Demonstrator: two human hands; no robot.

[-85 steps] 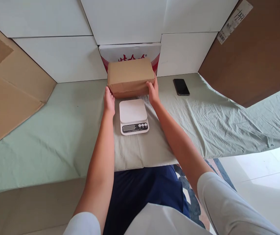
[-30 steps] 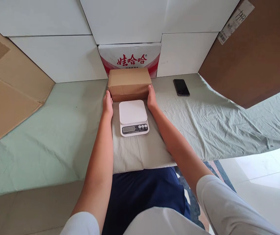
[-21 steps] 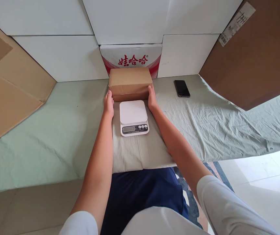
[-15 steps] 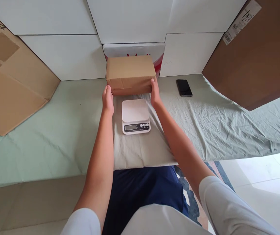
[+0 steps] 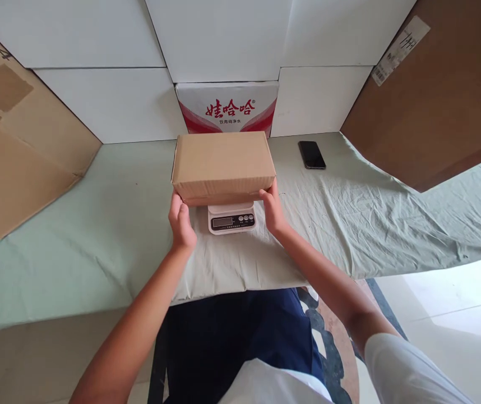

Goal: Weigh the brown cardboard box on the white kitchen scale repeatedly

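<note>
Both the left hand (image 5: pixel 180 224) and right hand (image 5: pixel 273 212) kept a clamped grip on the closed cardboard box (image 5: pixel 222 165), its contents hidden, directly above the scale (image 5: pixel 231 219).

White tiled wall (image 5: pixel 110 106), green-sheeted table (image 5: pixel 76 235), pale tiled floor (image 5: pixel 454 303), patterned rug (image 5: pixel 333 359)

Cardboard box (image 5: pixel 223 164) over scale (image 5: pixel 231 220), left hand (image 5: pixel 180 223) & right hand (image 5: pixel 273 211) gripping sides

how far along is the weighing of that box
Done: the cardboard box is up off the cloth and over the scale. In hand: left hand and right hand grip its near corners. Left: letting go; whether it rests on the scale cannot be told.
</note>
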